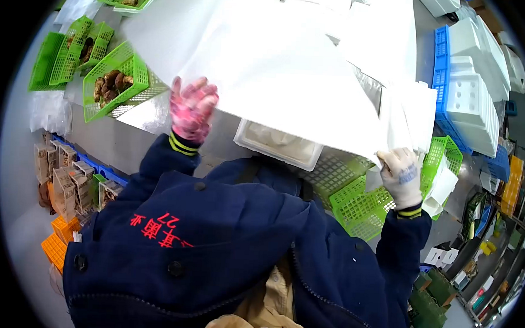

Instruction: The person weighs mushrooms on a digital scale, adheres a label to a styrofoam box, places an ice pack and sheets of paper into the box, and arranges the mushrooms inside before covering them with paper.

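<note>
A person in a dark blue jacket point(236, 221), with red characters and the number 27 on it, has both hands over a grey table point(213, 141). The large white sheet point(267, 58) is spread in front of the body, and its lower edge runs slantwise from the left hand down to the right hand. The left hand point(193, 111), in a glove of pink and white colour, is open, with the fingers spread and pointing away from the body; it is at the left part of this edge, and I cannot tell if the fingers touch the sheet. The right hand point(401, 176), in a white glove with blue print, is closed at the fingertips and pinches the near right corner of the sheet. Under the edge, between the two hands, there is a white foam box point(274, 155), partly covered by the sheet, with something pale inside. To the left of the left hand stands a green basket point(139, 70) containing brown mushrooms point(110, 87). Another green basket point(360, 210) is beside the right hand, on its left and nearer to the body. Farther to the right, white foam containers point(473, 97) are stacked next to a blue crate point(440, 69).
</note>
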Tool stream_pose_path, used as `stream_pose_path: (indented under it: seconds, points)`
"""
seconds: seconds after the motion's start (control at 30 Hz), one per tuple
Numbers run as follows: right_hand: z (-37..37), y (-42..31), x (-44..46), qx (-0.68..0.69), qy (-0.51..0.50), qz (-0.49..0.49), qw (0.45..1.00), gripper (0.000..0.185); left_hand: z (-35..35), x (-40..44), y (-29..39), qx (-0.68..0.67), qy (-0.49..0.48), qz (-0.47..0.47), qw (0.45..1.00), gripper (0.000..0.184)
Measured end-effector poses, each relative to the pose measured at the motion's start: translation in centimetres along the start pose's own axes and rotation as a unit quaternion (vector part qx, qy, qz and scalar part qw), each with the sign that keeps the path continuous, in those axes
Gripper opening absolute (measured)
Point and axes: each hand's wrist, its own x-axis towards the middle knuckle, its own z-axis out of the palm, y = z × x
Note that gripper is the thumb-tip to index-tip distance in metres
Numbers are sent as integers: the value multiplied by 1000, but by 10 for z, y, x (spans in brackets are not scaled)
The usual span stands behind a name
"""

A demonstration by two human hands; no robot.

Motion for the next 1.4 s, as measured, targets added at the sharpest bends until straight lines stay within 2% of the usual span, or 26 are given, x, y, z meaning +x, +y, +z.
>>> stream_pose_path:
  seconds: [0.1,0.13,0.2,0.23,0.27,0.3,0.33,0.37,0.4,0.43,0.47,0.53,0.6,0.67,0.7,0.8,0.83,0.93,0.97,1.0,1.07,1.1,1.2,1.27,1.33,1.4]
  points:
    - [58,2,7,-13,-98,-18,995,8,11,-62,5,15,-229,-89,969,25]
    - [80,1,7,-18,-124,-25,992,8,17,-85,-1,5,-294,-102,950,32]
    - [114,-13,16,-24,-206,12,978,9,10,-108,-14,-100,-386,-188,897,43]
    - [126,-22,20,-47,-285,53,956,12,5,-115,-23,-100,-384,-193,897,43]
    - [136,-28,23,-71,-360,95,925,17,4,-118,-32,-224,-344,-255,875,48]
    - [140,-40,31,-69,-361,94,925,17,3,-120,-40,-341,-300,-307,836,52]
    - [141,-50,39,-67,-399,148,902,19,7,-122,-49,-360,-279,-301,838,52]
    - [143,-54,45,-65,-436,201,875,22,18,-124,-53,-414,-258,-377,787,50]
    - [155,-49,44,-57,-415,192,887,24,31,-124,-54,-463,-234,-448,728,49]
    - [163,-49,45,-48,-309,149,938,21,35,-104,-51,-403,-282,-455,742,51]
    - [172,-50,47,-38,-199,104,974,20,47,-93,-44,-386,-276,-467,746,55]
    - [166,-72,75,30,-141,105,984,31,87,-93,-41,-337,-300,-365,815,63]
    - [174,-91,89,22,-81,43,996,45,90,-63,-12,-118,-406,-243,873,71]
    - [186,-96,94,-18,-81,-10,996,60,88,-40,4,-33,-451,-168,876,83]
    - [201,-93,89,-28,-128,1,991,68,89,-36,6,-14,-481,-146,864,86]
    - [226,-87,77,-114,-149,18,982,75,97,-34,6,14,-529,-92,844,91]
    - [228,-86,76,-92,-163,41,981,78,100,-35,5,21,-548,-60,834,93]
    - [222,-95,89,-92,-222,94,966,82,113,-30,5,78,-562,-30,823,95]
    - [212,-100,99,-21,-248,98,964,87,113,-27,7,53,-559,-27,827,96]
    - [218,-105,100,-21,-249,98,963,87,109,-22,11,28,-555,-24,831,96]
    - [232,-113,98,-17,-146,75,986,89,110,-28,15,1,-552,-3,834,96]
    - [236,-112,104,-29,-186,99,977,90,117,-33,13,28,-560,13,828,96]
    - [256,-114,107,-45,-219,135,965,93,122,-30,7,66,-576,28,814,94]
    - [262,-108,115,-73,-190,133,970,92,123,-20,1,53,-550,8,833,99]
    - [250,-104,130,-39,-230,152,960,92,126,-8,-8,25,-534,-7,845,98]
    - [244,-93,143,-40,-190,141,971,88,137,12,-14,49,-569,16,821,99]
